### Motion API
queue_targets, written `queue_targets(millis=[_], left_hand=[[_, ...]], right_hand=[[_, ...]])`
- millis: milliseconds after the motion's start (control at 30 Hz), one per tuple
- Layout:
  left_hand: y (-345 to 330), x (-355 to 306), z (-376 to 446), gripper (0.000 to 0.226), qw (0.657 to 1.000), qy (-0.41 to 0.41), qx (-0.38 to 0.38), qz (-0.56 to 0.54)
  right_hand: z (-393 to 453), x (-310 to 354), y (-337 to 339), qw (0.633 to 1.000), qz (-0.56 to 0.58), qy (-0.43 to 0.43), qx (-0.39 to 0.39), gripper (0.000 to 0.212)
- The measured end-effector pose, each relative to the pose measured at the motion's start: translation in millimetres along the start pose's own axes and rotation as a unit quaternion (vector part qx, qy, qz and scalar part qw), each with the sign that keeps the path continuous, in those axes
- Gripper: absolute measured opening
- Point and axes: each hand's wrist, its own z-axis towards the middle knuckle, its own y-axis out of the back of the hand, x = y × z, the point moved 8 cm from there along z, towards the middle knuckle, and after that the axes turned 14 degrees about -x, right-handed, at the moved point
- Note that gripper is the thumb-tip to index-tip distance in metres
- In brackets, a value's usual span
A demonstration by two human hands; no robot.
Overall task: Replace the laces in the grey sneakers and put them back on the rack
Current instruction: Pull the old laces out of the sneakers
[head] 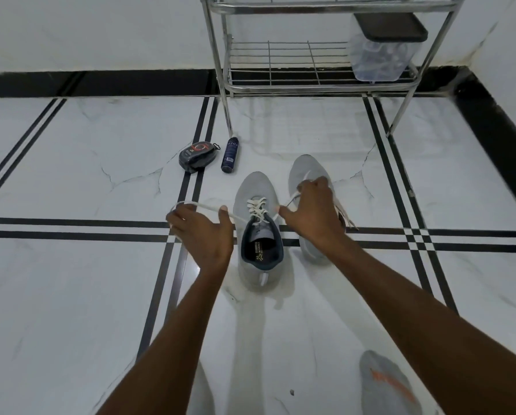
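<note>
Two grey sneakers stand on the tiled floor, toes pointing away from me. The left sneaker [258, 190] is threaded with a white lace [258, 208] crossing its eyelets. My left hand [202, 232] pinches one lace end out to the left, where it forms a loop. My right hand [313, 211] grips the other lace end to the right, and covers much of the right sneaker [306, 167]. A second lace trails off beside that sneaker. The metal shoe rack [310, 88] stands against the wall beyond the sneakers.
A clear plastic box with a black lid [382, 52] sits on the rack's lower shelf at the right. A black shoe-polish case [197, 156] and a dark spray can [230, 155] lie on the floor left of the rack leg. My grey-socked foot [388, 384] shows at the bottom right.
</note>
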Motion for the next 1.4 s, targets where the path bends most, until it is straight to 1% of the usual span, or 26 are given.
queue_targets(millis=[67,133,200,233,367,500,533,567,600,633,667,700,767,833,867,900,1033,1067,1100,1133,1167,1200,1233,1300,1333,1400], left_hand=[[-3,-24,-6,0.043,0.994,-0.094,0.03,-0.043],[-19,-48,-23,0.026,0.96,-0.238,0.136,-0.05],[-40,-56,-43,0.017,0.913,-0.346,0.215,0.0],[-48,-56,-48,0.016,0.901,-0.365,0.233,0.032],[-59,-61,-54,0.015,0.884,-0.41,0.214,0.066],[-64,-68,-60,0.011,0.842,-0.493,0.204,0.084],[-61,-67,-54,0.009,0.867,-0.456,0.19,0.067],[-54,-60,-38,0.009,0.921,-0.358,0.151,0.023],[-42,-46,-17,0.009,0.973,-0.209,0.093,-0.025],[-30,-23,-1,0.012,0.996,-0.057,0.028,-0.064],[-23,-5,7,0.016,0.997,0.022,-0.015,-0.074],[-20,1,11,0.022,0.998,0.014,-0.021,-0.056],[-29,-16,-2,0.026,0.986,-0.128,0.084,-0.066],[-46,-38,-32,0.026,0.927,-0.304,0.214,-0.039],[-53,-44,-44,0.025,0.898,-0.369,0.242,-0.002],[-58,-45,-51,0.022,0.88,-0.407,0.241,0.039],[-54,-64,-47,0.016,0.863,-0.473,0.143,0.107],[-47,-62,-31,0.016,0.895,-0.421,0.105,0.101],[-32,-53,-3,0.017,0.952,-0.296,0.04,0.071],[-15,-33,24,0.021,0.992,-0.119,-0.027,0.04],[-7,-8,38,0.027,0.997,0.037,-0.062,0.018],[-5,3,43,0.032,0.993,0.088,-0.066,0.032],[-4,0,43,0.036,0.997,0.041,-0.056,0.046],[-16,-32,22,0.039,0.984,-0.171,0.034,-0.026],[-29,-42,3,0.035,0.961,-0.248,0.112,-0.045],[-57,-49,-35,0.025,0.9,-0.364,0.242,-0.002]], right_hand=[[-13,4,-18,0.998,0.0,0.008,0.056,0.06],[-24,3,-35,0.993,-0.02,0.015,0.112,0.052],[-26,1,-40,0.994,0.002,0.024,0.106,0.042],[-25,-1,-39,0.995,0.028,0.016,0.092,0.038],[-18,-15,-42,0.991,0.086,-0.051,0.089,0.014],[-15,-15,-43,0.987,0.099,-0.067,0.108,0.007],[-14,-16,-44,0.986,0.101,-0.075,0.105,0.013],[-13,-18,-44,0.986,0.102,-0.079,0.101,0.021],[-11,-19,-46,0.986,0.105,-0.086,0.102,0.028],[-11,-21,-47,0.984,0.108,-0.091,0.104,0.032],[-11,-23,-47,0.983,0.111,-0.099,0.107,0.033],[-11,-23,-48,0.982,0.114,-0.104,0.11,0.033],[-14,-19,-46,0.98,0.118,-0.107,0.117,0.031],[-14,-18,-46,0.979,0.12,-0.112,0.118,0.023],[-14,-17,-45,0.979,0.123,-0.114,0.118,0.019],[-14,-15,-44,0.978,0.126,-0.117,0.118,0.016],[-18,-14,-42,0.975,0.127,-0.129,0.131,0.024],[-18,-15,-42,0.973,0.134,-0.137,0.13,0.025],[-17,-16,-43,0.973,0.138,-0.139,0.126,0.026],[-15,-16,-43,0.974,0.138,-0.135,0.117,0.027],[-14,-16,-42,0.976,0.135,-0.13,0.11,0.028],[-13,-15,-43,0.977,0.133,-0.128,0.107,0.029],[-14,-15,-44,0.977,0.133,-0.128,0.111,0.03],[-14,-13,-44,0.978,0.128,-0.119,0.115,0.03],[-13,-13,-45,0.979,0.123,-0.114,0.115,0.028],[-12,-12,-44,0.981,0.118,-0.11,0.112,0.024]])
